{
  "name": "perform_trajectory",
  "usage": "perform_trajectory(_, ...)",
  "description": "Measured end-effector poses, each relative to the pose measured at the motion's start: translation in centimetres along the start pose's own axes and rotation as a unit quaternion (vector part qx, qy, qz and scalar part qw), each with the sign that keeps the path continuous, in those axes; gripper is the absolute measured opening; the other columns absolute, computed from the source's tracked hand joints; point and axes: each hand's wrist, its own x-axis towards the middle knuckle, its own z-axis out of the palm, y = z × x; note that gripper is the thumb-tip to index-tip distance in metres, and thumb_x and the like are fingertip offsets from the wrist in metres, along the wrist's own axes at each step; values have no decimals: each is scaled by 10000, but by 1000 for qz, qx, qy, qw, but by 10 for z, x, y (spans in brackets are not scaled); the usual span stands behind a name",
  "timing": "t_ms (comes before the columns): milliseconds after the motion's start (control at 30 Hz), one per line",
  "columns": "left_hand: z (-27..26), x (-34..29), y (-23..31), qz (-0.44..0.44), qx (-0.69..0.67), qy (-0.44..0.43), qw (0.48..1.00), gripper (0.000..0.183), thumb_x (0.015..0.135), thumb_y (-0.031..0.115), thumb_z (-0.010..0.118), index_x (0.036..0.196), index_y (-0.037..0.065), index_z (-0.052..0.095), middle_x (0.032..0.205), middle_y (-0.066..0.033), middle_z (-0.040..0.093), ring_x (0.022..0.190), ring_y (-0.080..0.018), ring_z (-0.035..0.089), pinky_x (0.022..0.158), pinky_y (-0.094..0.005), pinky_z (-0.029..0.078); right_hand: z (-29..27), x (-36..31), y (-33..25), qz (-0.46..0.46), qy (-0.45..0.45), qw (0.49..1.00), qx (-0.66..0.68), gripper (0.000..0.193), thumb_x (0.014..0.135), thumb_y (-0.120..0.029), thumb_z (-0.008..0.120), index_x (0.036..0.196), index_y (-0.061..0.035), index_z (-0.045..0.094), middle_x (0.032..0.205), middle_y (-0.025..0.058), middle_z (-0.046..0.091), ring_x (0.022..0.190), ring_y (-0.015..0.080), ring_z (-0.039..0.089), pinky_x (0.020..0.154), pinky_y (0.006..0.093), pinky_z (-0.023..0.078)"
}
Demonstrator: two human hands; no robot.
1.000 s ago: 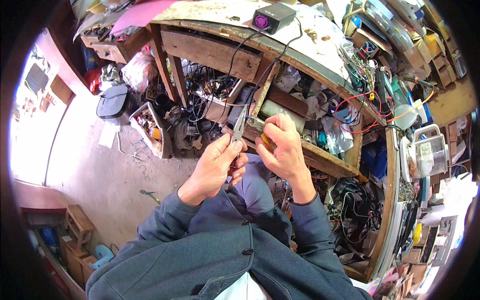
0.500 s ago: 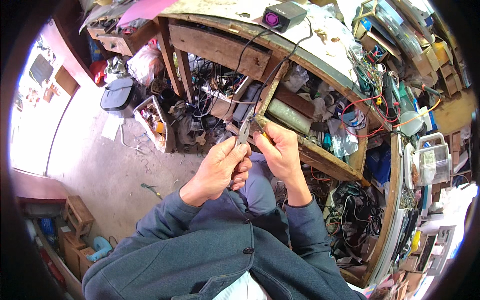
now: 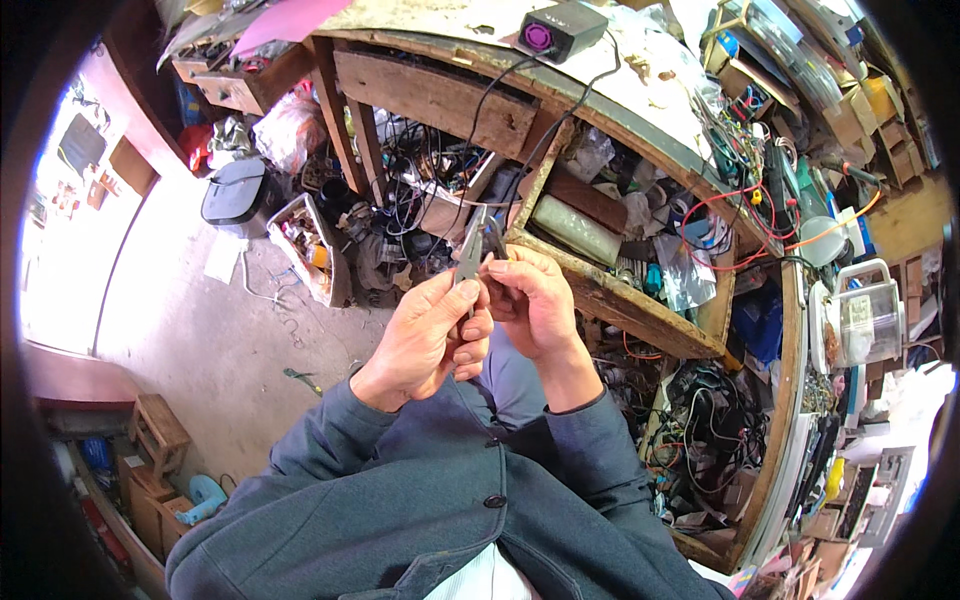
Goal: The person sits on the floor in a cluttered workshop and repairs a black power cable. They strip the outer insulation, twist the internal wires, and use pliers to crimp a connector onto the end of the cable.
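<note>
My left hand (image 3: 425,330) is closed round a pair of grey metal pliers (image 3: 468,262), whose jaws point up and away from me. Close against it, my right hand (image 3: 540,305) has its fingers curled in a pinch. Between the two hands a dark narrow piece (image 3: 494,238) rises beside the pliers. My right fingers cover its lower part, so its kind does not show. A black cable (image 3: 560,135) hangs from a black box with a purple round fan (image 3: 548,38) on the bench and runs down behind my hands.
A worn wooden bench (image 3: 440,95) stands ahead, with an open drawer (image 3: 640,310) full of clutter just right of my hands. Tangled wires (image 3: 700,430) lie beneath it. On the floor at left are a black bin (image 3: 240,190) and a filled box (image 3: 310,255).
Both hands have shifted slightly left and closer together. The pliers tilt a little differently, and the right hand has turned, with its fingers now drawn round toward the left hand.
</note>
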Motion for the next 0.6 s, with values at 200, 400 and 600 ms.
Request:
perform_trajectory(200, 5, -3, -10, 53, -31, 21, 998, 204, 1122, 298, 487, 1080, 99, 511, 772, -18, 491, 560, -130, 473, 478, -282, 398, 25, -1, 14, -41, 49, 998, 29, 220, 949, -84, 665, 756, -104, 562, 667, -38, 558, 565, 37, 462, 521, 208, 342)
perform_trajectory(400, 7, -10, -14, 132, -44, 73, 988, 206, 1125, 302, 472, 1081, 106, 516, 770, -6, 478, 535, -114, 446, 443, -282, 396, 49, 5, 25, -22, 70, 997, -22, 256, 1003, -137, 631, 763, -95, 550, 631, -19, 547, 401, 48, 449, 375, 201, 333)
perform_trajectory(600, 5, -16, -16, 184, -44, 109, 976, 227, 1124, 320, 467, 1086, 102, 521, 769, 11, 472, 520, -90, 430, 412, -254, 381, 61, 9, 29, -9, 53, 998, -26, 309, 1003, -165, 658, 732, -109, 518, 635, -15, 552, 418, 44, 477, 372, 196, 348)
